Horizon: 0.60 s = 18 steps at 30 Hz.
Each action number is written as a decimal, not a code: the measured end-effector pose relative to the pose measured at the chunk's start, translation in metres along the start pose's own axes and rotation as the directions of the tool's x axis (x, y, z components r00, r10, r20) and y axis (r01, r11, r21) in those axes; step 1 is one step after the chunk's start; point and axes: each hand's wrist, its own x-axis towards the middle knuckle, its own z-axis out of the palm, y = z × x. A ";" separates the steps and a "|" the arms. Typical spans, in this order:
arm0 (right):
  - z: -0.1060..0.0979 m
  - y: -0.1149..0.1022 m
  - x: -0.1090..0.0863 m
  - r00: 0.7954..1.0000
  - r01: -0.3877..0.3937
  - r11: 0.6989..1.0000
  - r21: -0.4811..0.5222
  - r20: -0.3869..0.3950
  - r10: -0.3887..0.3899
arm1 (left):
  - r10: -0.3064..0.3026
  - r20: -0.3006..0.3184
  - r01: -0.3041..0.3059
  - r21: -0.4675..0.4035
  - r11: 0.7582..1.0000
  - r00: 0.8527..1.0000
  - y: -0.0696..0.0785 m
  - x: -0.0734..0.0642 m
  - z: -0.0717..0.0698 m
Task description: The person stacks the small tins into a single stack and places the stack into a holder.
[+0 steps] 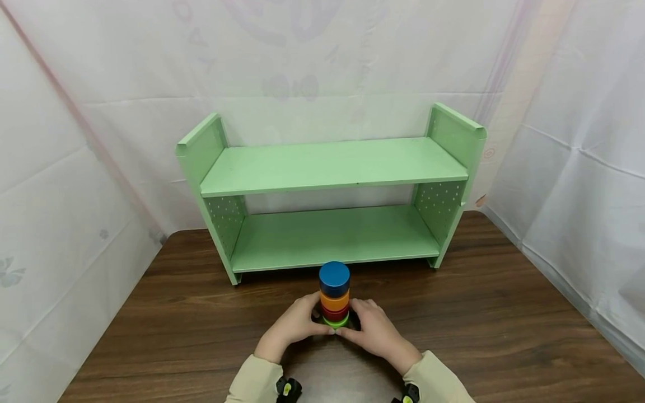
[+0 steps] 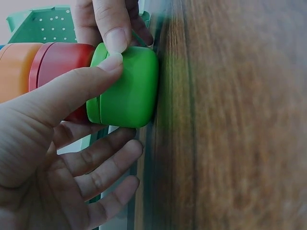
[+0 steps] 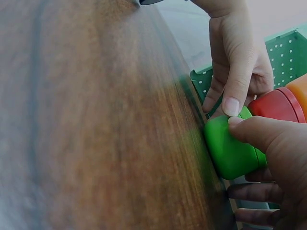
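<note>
A stack of small round lidded tins stands upright on the table. The green tin (image 2: pixel 129 88) is at the bottom, the red tin (image 2: pixel 64 62) above it, then the orange tin (image 1: pixel 335 303) and the blue tin (image 1: pixel 335 277) on top. My left hand (image 1: pixel 296 324) holds the green tin from the left, thumb across its front near the lid seam and fingers reaching behind. From the right, my right hand (image 1: pixel 374 330) holds the same tin in a mirrored way. Both thumb tips meet at the front of the green tin.
A light green two-tier shelf (image 1: pixel 332 238) stands behind the stack on the dark wooden table (image 1: pixel 201 336). White printed sheets (image 1: pixel 322 67) hang at the back and both sides. A dark band with a device (image 1: pixel 289 388) sits at the left wrist.
</note>
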 end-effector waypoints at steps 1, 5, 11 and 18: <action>0.000 0.000 0.000 1.000 0.000 1.000 0.003 0.001 0.000 | -0.001 0.000 0.001 0.001 1.000 1.000 0.000 0.000 0.000; -0.001 -0.001 0.000 1.000 0.002 1.000 0.005 0.004 -0.002 | -0.004 0.001 0.004 -0.001 1.000 1.000 0.000 0.001 0.000; -0.001 -0.001 0.000 1.000 0.006 1.000 0.000 -0.001 -0.006 | -0.003 0.002 0.003 -0.008 1.000 1.000 0.001 0.000 -0.001; -0.002 -0.001 0.000 1.000 -0.001 1.000 0.006 0.011 0.001 | -0.001 0.002 0.001 -0.008 1.000 1.000 0.003 -0.001 -0.001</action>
